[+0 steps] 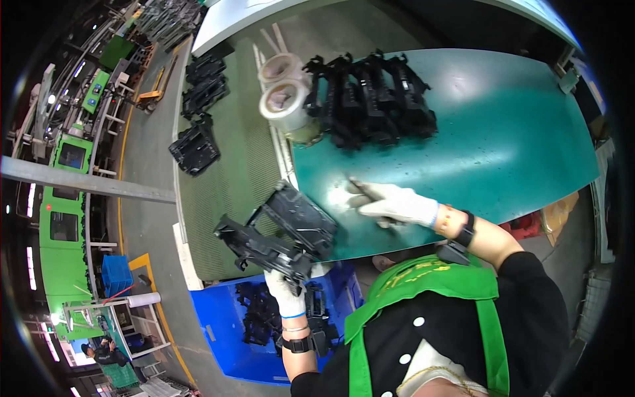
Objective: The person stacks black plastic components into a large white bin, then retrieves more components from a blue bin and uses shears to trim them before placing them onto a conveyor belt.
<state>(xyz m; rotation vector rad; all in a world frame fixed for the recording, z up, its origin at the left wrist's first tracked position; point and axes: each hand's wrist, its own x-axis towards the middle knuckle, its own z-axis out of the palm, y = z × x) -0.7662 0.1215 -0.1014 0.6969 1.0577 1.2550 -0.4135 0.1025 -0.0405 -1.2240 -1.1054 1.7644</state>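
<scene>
My left hand, in a white glove, is closed on the near end of a black moulded plastic part. It is held tilted over the near end of the green belt. A broader black panel lies against it, reaching over the table edge; whether the two are one piece I cannot tell. My right hand, also gloved, is above the green tabletop, right of the panel. Its fingers are stretched out and apart, their tips dark and slightly blurred. I make out nothing held in them.
Several black parts stand in a row at the table's back, beside two stacked rolls of clear tape. More black parts lie on the belt. Below my left arm is a blue bin holding black parts.
</scene>
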